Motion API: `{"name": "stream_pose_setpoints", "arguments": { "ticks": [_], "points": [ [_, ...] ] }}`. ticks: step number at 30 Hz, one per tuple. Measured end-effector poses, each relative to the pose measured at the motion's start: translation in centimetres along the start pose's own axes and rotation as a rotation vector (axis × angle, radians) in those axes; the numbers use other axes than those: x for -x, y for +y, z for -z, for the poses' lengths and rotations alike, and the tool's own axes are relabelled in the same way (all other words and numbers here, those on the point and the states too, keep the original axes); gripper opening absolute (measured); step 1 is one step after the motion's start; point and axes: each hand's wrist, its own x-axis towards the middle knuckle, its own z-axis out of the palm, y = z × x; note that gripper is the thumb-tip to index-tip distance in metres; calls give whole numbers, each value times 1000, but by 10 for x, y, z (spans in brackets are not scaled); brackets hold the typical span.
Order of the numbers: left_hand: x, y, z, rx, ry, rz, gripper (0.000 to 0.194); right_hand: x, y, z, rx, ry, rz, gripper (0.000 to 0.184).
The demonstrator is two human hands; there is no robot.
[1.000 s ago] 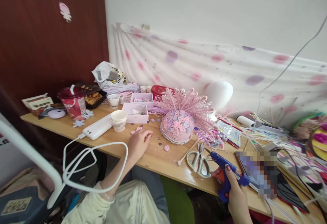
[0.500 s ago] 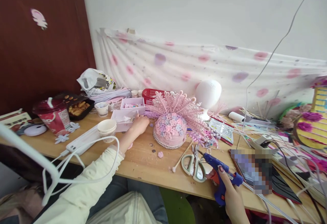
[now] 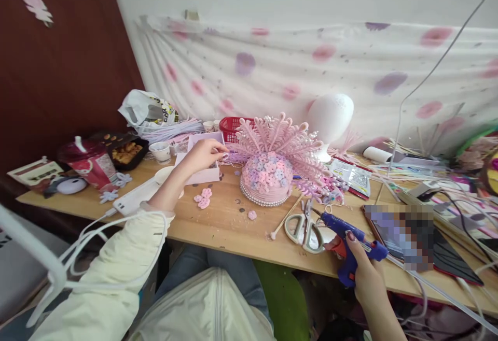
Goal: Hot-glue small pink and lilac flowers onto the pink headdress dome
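My left hand [image 3: 206,155] is raised over the white box [image 3: 208,176], its thumb and forefinger pinched together. Whatever lies between those fingertips is too small to make out. In my right hand [image 3: 368,273] is a blue hot glue gun [image 3: 340,225], its nozzle pointing left toward the scissors [image 3: 305,229]. Between the hands a pink headpiece [image 3: 264,188] stands on the table, covered in small pastel flowers, edged with pearls and backed by tall pink fronds [image 3: 268,136]. Loose pink flowers [image 3: 203,198] and a single small flower [image 3: 252,215] lie in front of it.
A cotton-tipped stick [image 3: 286,218] lies by the scissors. Behind stand a white foam head [image 3: 330,118] and a red basket [image 3: 229,127]. Leftward are paper cups [image 3: 160,152], a red drink cup [image 3: 89,170] and a white power strip [image 3: 136,196]. Rightward lies a phone [image 3: 389,232] among cables.
My left hand has lifted up from the box, its fingertips now pinched above it. The view has shifted, showing more loose flowers. My right hand still grips the glue gun.
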Motion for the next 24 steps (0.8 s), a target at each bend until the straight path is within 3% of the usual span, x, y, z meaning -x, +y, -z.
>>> {"name": "stream_pose_setpoints", "arguments": {
  "ticks": [4,6,8,11,14,18,24],
  "points": [
    [42,0,5,161,105,75,17,-2,4,1,5,23,-9,50],
    [67,-2,-6,254,164,109,21,-3,6,2,3,53,-24,52],
    [92,-4,-22,515,265,236,29,-3,7,2,8,64,-14,51],
    [118,-2,-48,737,308,332,39,-4,9,4,28,22,24,48],
    [131,2,-71,785,250,320,40,-4,11,5,44,3,47,49],
    [135,11,-91,801,166,267,27,-3,9,2,3,9,48,46],
    [141,34,-105,783,202,150,10,11,9,4,-29,11,72,47]
  ]
}}
